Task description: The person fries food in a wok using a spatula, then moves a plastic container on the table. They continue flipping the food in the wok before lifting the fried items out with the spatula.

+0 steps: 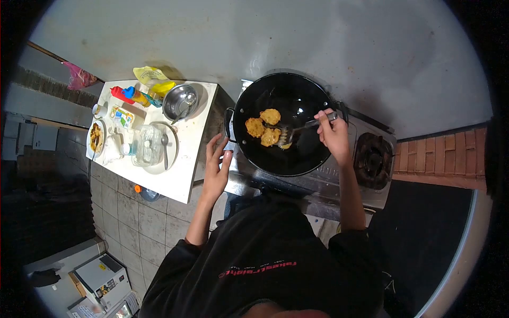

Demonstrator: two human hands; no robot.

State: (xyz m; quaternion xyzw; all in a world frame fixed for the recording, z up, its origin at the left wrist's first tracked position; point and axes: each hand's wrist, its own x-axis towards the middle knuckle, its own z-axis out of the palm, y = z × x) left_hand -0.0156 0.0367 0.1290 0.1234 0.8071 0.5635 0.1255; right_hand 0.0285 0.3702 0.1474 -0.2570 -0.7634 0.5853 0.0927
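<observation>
A black wok (303, 156) with two loop handles sits on the stove, with several golden-brown fritters (255, 127) grouped at its left side. My right hand (335, 137) is closed around the handle of a slotted metal spatula (305, 125) over the wok's right rim. The spatula's slotted head lies beside the lower fritters and partly overlaps a piece there. My left hand (216, 165) is open with its fingers spread, fingertips close by the wok's left handle (229, 125).
At the left, a white table (182, 185) carries a steel bowl (180, 102), squeeze bottles (123, 95), a clear plastic container (148, 146), a spoon (165, 151) and a plate of food (96, 139). A second burner (374, 160) is to the right. The wall (318, 37) rises behind the wok.
</observation>
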